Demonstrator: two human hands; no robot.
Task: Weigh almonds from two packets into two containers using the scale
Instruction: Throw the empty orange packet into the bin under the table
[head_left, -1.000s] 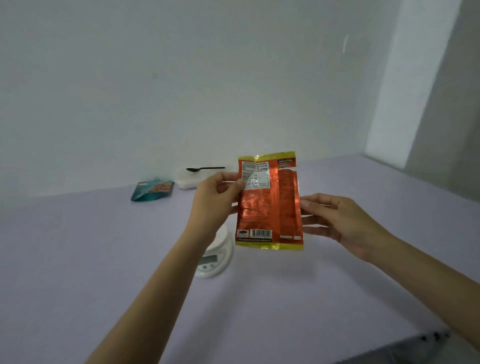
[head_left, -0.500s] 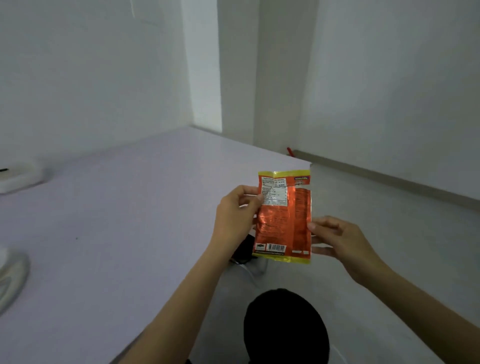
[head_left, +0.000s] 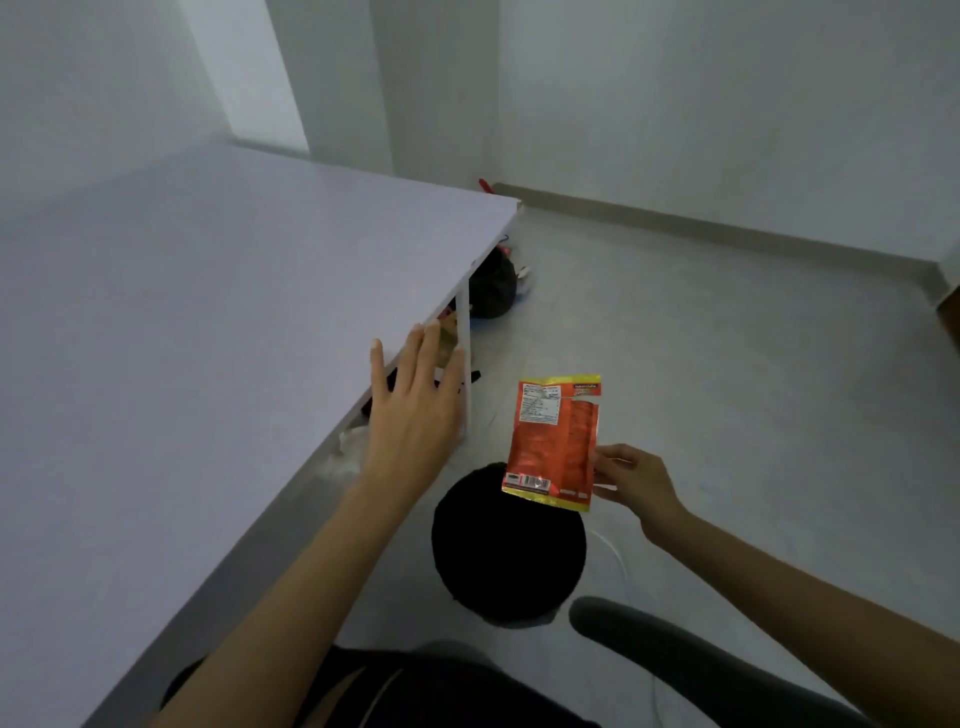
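Holding an orange foil almond packet (head_left: 553, 441) out past the corner of the bench (head_left: 208, 312), the person is pinching its lower right edge between the thumb and fingers of the right hand (head_left: 636, 480). The packet is hanging in the air above the far rim of a round black bin (head_left: 509, 551) that is standing on the floor. The left hand (head_left: 410, 415) is holding nothing; its fingers are lying straight and spread at the bench edge, and whether they are touching it is unclear.

The packet is looking flat, so the person is probably discarding it as empty. Light foil flutters, so lowering it closer and centring it over the bin before letting go should be giving a cleaner drop.

The packet's long axis is running nearly vertical, with the top leaning slightly right. Its printed back is facing the camera, with the white label panel at the top and the barcode at the bottom.
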